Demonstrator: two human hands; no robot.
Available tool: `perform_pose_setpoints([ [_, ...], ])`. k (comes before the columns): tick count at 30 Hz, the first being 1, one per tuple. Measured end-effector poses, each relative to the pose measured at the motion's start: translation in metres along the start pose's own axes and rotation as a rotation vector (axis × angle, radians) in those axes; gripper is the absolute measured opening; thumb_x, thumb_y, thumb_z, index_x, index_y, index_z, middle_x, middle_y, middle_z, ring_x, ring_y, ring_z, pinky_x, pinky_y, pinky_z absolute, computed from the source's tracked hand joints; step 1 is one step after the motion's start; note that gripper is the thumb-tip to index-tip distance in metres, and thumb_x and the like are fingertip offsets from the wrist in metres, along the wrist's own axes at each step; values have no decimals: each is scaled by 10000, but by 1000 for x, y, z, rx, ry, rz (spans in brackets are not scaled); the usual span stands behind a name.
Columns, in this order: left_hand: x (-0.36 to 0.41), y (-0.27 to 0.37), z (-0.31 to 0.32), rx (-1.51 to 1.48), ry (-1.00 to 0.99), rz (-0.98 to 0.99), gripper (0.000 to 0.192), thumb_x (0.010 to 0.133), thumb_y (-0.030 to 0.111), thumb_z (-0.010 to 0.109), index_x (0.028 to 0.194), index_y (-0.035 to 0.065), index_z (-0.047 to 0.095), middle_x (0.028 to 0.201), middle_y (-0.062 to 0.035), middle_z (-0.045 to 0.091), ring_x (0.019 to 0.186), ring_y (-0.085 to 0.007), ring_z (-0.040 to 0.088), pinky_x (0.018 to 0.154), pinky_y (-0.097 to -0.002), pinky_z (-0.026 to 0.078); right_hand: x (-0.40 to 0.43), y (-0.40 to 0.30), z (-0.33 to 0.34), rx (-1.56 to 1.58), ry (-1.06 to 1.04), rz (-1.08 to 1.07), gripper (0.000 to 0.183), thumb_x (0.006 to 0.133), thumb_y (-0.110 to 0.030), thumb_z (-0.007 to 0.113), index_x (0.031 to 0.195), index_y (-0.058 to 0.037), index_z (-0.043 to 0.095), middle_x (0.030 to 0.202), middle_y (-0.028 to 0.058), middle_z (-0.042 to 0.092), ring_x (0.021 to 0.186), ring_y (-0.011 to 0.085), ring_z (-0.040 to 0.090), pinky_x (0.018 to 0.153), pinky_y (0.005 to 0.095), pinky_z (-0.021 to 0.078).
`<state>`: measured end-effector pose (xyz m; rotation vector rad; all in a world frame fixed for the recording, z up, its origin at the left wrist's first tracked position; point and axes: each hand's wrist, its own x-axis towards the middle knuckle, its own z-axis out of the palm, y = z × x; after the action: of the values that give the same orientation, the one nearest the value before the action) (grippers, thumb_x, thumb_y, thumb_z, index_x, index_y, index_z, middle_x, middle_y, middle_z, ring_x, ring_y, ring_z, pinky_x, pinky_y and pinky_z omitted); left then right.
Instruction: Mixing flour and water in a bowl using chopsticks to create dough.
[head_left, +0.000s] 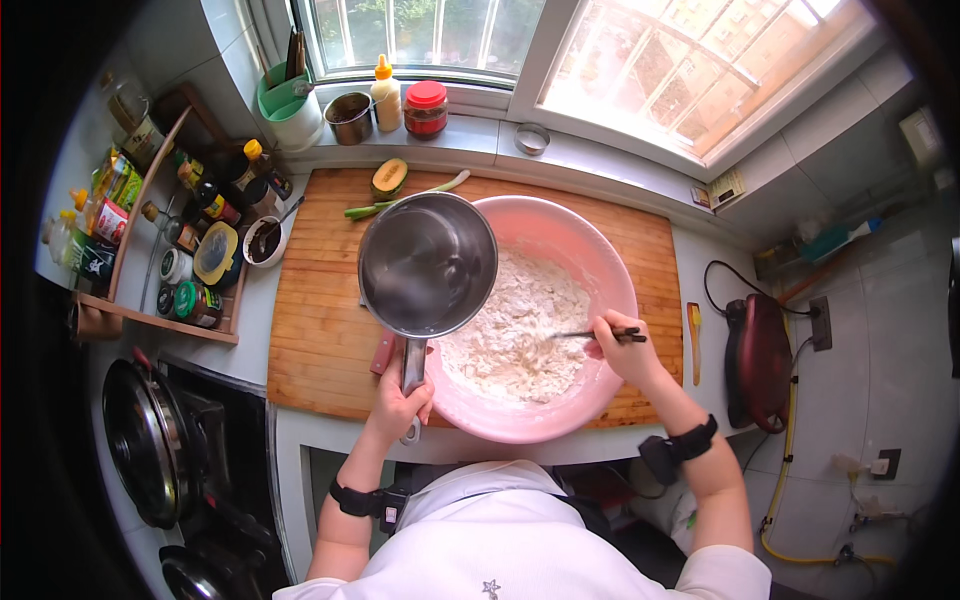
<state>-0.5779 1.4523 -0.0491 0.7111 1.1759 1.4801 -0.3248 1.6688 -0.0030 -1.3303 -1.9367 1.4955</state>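
Note:
My left hand (401, 397) is closed around the handle of a metal saucepan (427, 262), held over the left part of a large pink basin (600, 262). The pan's inside looks dark and shiny; how much liquid it holds I cannot tell. Clumpy, flaky flour dough (525, 330) lies in the basin. In my right hand (622, 349) are dark chopsticks (630, 334), their tips down in the flour. The basin rests on a wooden board (315, 300). A red handle (382, 352), partly hidden, shows beneath the pan.
Behind the basin lie a cut melon half (389, 178) and a green onion (450, 182). A rack of bottles and jars (172, 322) and a small bowl of dark sauce (264, 241) stand left. A brush (695, 345) and a dark red electric appliance (761, 360) are right.

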Motion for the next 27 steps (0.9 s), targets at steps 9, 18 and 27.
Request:
perform_pose_setpoints([
  [9,-1,1,1,12,13,-25,480,808,-6,480,1258,-29,315,598,-42,452,404,-106,423,394,-226,385,-1,20,5,8,-61,-8,217,893,-106,493,730,6,580,597,60,599,559,90,583,512,224,475],
  [18,-2,3,-1,10,18,-34,465,807,0,484,1244,-14,325,602,-41,447,411,-106,427,396,-232,392,-15,18,31,83,-123,31,211,894,-116,511,728,-3,576,586,47,593,536,87,571,500,224,456],
  [27,3,2,0,-15,-13,-32,452,810,-27,488,1238,6,346,643,-33,470,427,-91,439,401,-220,397,8,33,54,118,105,-187,241,905,-127,494,717,11,556,608,85,610,541,99,597,481,229,492],
])
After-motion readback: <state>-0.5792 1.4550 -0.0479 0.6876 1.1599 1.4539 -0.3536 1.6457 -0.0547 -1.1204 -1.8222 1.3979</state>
